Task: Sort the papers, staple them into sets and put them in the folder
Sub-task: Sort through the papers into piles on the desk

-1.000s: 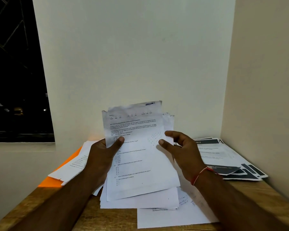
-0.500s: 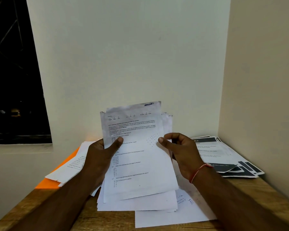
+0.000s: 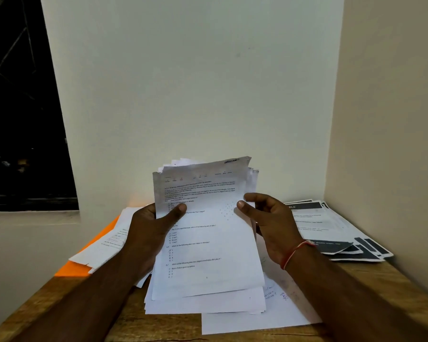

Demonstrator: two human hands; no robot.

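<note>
1. The left hand (image 3: 151, 228) is closed on the left edge of a stack of papers (image 3: 208, 233), with the thumb pressed on the front sheet and the other fingers hidden behind the stack.
2. The right hand (image 3: 269, 223) grips the right edge of the same stack, thumb on the front page and the fingers curled behind it. A red thread (image 3: 294, 253) goes around this wrist.
3. The stack stands tilted between the two hands, raised above the counter (image 3: 158, 327). Its front page carries printed questions, and the upper corners of the sheets behind are uneven.
4. Below the hands, more white sheets (image 3: 257, 319) lie flat on the wooden counter, one with small handwriting near its right side.
5. To the left of the left hand, an orange folder (image 3: 74, 269) lies on the counter, partly covered by loose printed papers (image 3: 106, 245).
6. To the right of the right hand, a pile of pages with dark printed blocks (image 3: 336, 233) lies spread out near the wall corner.
</note>
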